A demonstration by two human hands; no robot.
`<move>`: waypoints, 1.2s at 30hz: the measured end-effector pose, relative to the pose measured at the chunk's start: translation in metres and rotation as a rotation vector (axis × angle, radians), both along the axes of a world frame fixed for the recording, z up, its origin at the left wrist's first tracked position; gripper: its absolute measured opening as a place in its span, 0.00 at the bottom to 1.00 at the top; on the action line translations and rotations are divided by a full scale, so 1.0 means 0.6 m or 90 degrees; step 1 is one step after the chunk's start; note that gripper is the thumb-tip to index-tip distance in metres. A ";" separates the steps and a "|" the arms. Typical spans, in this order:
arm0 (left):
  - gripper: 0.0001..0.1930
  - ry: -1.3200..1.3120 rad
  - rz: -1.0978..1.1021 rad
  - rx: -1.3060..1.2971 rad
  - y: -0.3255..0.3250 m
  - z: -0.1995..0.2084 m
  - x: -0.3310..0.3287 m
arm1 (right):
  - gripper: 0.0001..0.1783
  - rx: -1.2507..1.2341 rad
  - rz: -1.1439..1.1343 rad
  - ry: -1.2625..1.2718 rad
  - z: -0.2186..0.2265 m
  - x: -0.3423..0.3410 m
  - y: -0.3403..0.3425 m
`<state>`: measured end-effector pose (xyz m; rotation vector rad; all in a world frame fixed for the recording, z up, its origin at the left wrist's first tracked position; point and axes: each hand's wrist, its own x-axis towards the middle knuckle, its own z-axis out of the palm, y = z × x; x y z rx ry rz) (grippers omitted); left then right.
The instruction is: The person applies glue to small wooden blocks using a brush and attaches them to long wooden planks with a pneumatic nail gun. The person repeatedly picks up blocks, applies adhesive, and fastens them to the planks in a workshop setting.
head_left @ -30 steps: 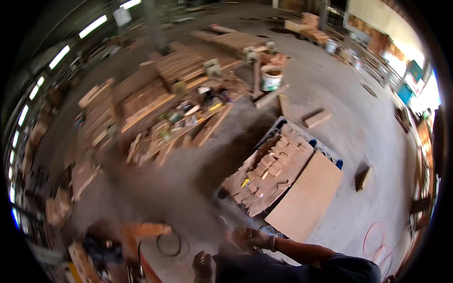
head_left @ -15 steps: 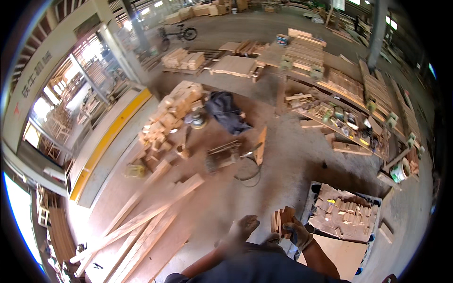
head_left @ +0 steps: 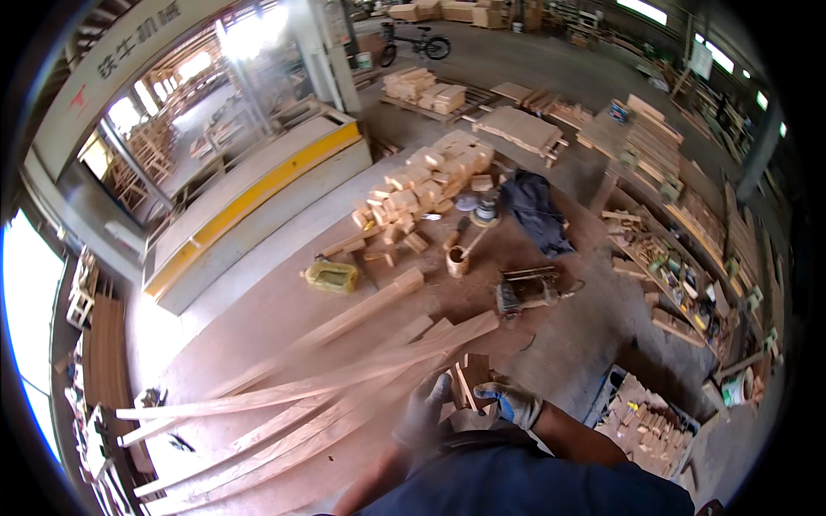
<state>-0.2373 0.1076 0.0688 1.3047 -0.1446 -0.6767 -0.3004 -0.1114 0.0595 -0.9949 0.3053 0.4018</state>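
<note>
Several short brown wood pieces (head_left: 471, 375) stand bunched together in front of my body. My right hand (head_left: 516, 404), in a grey and blue glove, is closed round them from the right. From the left, my gloved left hand (head_left: 423, 411) is closed against their other side, its lower part blurred. Just beyond my hands lie several long wooden boards (head_left: 344, 365), crossing one another on the work surface.
Ahead are a clamp-like metal tool (head_left: 527, 292), a pot with a brush (head_left: 457, 262), a yellow plastic jug (head_left: 331, 276), piled wood blocks (head_left: 422, 185) and a dark cloth (head_left: 538, 211). A tray of wood pieces (head_left: 645, 421) stands right. A yellow-striped machine bed (head_left: 267, 193) lies left.
My view has turned to the left. The wood pieces in my right hand have come over toward the long boards, and my left hand, open and apart before, has closed on them.
</note>
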 end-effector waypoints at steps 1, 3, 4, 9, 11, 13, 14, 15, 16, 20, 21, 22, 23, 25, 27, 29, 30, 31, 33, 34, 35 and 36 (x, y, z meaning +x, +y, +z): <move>0.31 -0.008 0.038 0.006 0.011 -0.009 0.003 | 0.27 -0.013 0.013 0.000 0.004 0.017 0.016; 0.32 -0.025 0.111 0.018 0.028 -0.021 0.010 | 0.26 -0.015 0.080 -0.023 0.018 0.056 0.042; 0.33 -0.025 0.123 0.019 0.034 -0.006 0.014 | 0.26 -0.015 0.102 -0.021 0.022 0.072 0.051; 0.33 -0.015 0.244 -0.021 0.046 -0.039 0.047 | 0.28 -0.021 0.202 -0.016 0.029 0.153 0.071; 0.31 0.046 0.235 -0.050 0.050 -0.024 0.058 | 0.28 -0.032 0.221 -0.025 0.026 0.179 0.064; 0.32 0.044 0.229 -0.106 0.037 0.007 0.082 | 0.27 -0.046 0.218 -0.039 0.016 0.203 0.052; 0.30 0.094 0.222 -0.183 0.028 0.029 0.091 | 0.27 -0.052 0.222 -0.027 0.024 0.219 0.042; 0.30 0.141 0.216 -0.258 0.019 0.035 0.092 | 0.26 -0.055 0.225 -0.015 0.025 0.229 0.034; 0.29 0.145 0.257 -0.246 0.009 0.001 0.094 | 0.26 -0.039 0.250 -0.012 0.029 0.247 0.030; 0.22 0.135 0.349 -0.218 -0.051 -0.017 0.115 | 0.26 -0.031 0.318 -0.031 0.033 0.298 -0.005; 0.21 0.111 0.354 -0.201 -0.063 -0.016 0.119 | 0.27 -0.040 0.336 -0.025 0.033 0.310 -0.017; 0.23 0.067 0.327 -0.089 -0.068 -0.030 0.123 | 0.27 -0.049 0.351 -0.017 0.034 0.321 -0.031; 0.25 0.025 0.297 0.022 -0.065 -0.048 0.129 | 0.28 -0.057 0.371 0.006 0.035 0.333 -0.044; 0.26 0.055 0.319 0.054 -0.077 -0.058 0.130 | 0.30 -0.055 0.380 0.030 0.029 0.349 -0.060; 0.24 0.146 0.413 -0.076 -0.106 -0.029 0.151 | 0.31 -0.043 0.365 0.022 0.016 0.363 -0.066; 0.23 0.159 0.451 -0.100 -0.116 -0.028 0.166 | 0.32 -0.025 0.364 0.033 0.014 0.378 -0.072; 0.22 0.151 0.456 -0.073 -0.113 -0.031 0.169 | 0.31 -0.010 0.353 0.050 0.018 0.380 -0.069; 0.21 0.143 0.457 -0.053 -0.112 -0.035 0.174 | 0.30 -0.003 0.340 0.066 0.023 0.383 -0.068; 0.20 0.115 0.457 -0.045 -0.103 -0.037 0.194 | 0.28 0.002 0.291 0.102 0.024 0.386 -0.060; 0.19 0.101 0.457 -0.048 -0.100 -0.040 0.205 | 0.27 -0.002 0.265 0.118 0.025 0.389 -0.058; 0.18 0.097 0.452 -0.016 -0.094 -0.050 0.213 | 0.26 0.007 0.254 0.101 0.017 0.389 -0.059; 0.18 0.094 0.448 0.016 -0.087 -0.065 0.221 | 0.24 0.017 0.243 0.084 0.002 0.388 -0.061</move>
